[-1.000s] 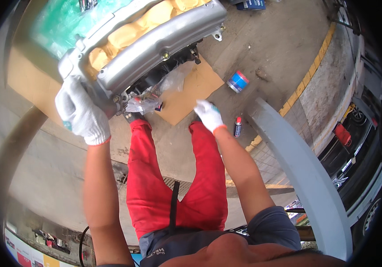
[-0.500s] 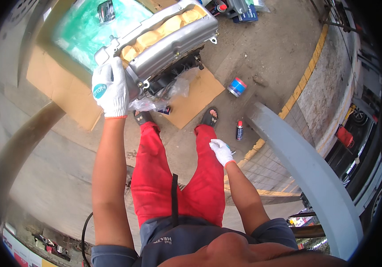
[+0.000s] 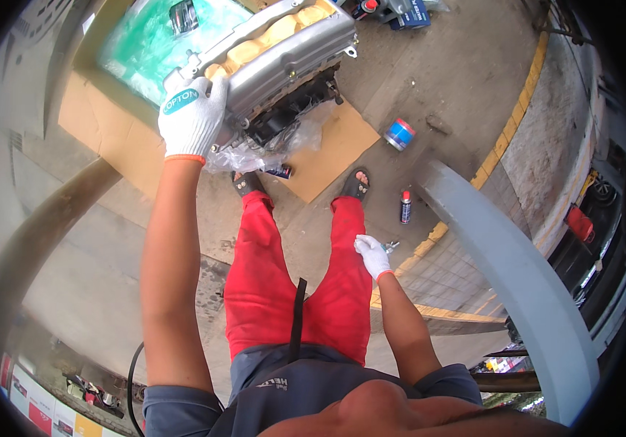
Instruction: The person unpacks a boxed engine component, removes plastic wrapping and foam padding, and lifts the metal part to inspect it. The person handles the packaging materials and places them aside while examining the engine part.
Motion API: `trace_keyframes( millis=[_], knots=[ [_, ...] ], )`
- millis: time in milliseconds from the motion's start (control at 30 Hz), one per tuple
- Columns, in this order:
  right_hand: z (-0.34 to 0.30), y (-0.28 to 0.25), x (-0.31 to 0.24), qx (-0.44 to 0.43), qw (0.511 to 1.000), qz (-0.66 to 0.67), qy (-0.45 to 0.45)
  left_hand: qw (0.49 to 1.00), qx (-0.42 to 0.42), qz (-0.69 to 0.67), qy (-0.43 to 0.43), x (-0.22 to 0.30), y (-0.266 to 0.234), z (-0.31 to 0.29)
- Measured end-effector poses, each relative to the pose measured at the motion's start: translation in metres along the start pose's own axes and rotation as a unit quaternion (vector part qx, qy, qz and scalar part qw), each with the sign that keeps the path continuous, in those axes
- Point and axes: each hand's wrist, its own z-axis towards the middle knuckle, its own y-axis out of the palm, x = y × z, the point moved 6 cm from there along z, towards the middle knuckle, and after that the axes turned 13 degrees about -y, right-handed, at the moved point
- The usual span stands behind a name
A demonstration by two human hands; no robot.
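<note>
An engine (image 3: 295, 62) with a long silver-grey top and tan padding (image 3: 258, 47) along its channel stands in front of me at the upper left. My left hand (image 3: 190, 116), in a white knitted glove with an orange cuff, is closed over its near left end; the fingertips are partly hidden. Beside my right knee hangs my right hand (image 3: 373, 256), gloved the same way and closed. A small silvery metal tool (image 3: 392, 246) pokes out of it on the right, too small to tell its kind. Clear plastic wrap (image 3: 255, 156) droops below the engine's near side.
Behind the engine is an open carton (image 3: 80, 54) with green plastic-wrapped contents (image 3: 142, 47). Flat cardboard (image 3: 335, 156) lies beneath. A blue-and-red tub (image 3: 400, 135) and a spray can (image 3: 405, 207) stand on the floor. Grey curved post (image 3: 502, 255) rises at right.
The view has shifted, so floor items sit a little further right. My left hand has turned and tilted at the engine's end. More of the metal tool shows beside my right hand.
</note>
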Motion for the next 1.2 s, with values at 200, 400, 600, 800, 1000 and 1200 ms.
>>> trace_keyframes(
  millis=[200, 400, 600, 800, 1000, 1200],
  knots=[
    [-0.011, -0.011, 0.026, 0.008, 1.000, -0.001, 0.022, 0.997, 0.054, 0.017, 0.045, -0.010, 0.014, 0.002],
    [0.006, 0.019, -0.038, -0.033, 0.981, -0.179, -0.060, 0.992, 0.116, 0.026, 0.043, -0.010, 0.010, -0.005],
    [0.083, 0.129, -0.158, -0.101, 0.900, -0.341, -0.251, 0.994, 0.110, 0.004, 0.029, -0.014, 0.016, -0.005],
    [0.178, 0.255, -0.201, -0.071, 0.823, -0.388, -0.408, 0.974, 0.138, -0.116, 0.134, -0.016, 0.021, -0.006],
    [0.227, 0.308, -0.102, -0.227, 0.796, -0.512, -0.229, 0.948, 0.132, -0.233, 0.170, -0.033, 0.031, -0.003],
    [0.302, 0.266, -0.002, -0.254, 0.800, -0.535, -0.100, 0.931, 0.131, -0.321, 0.117, -0.042, 0.047, -0.004]
  ],
)
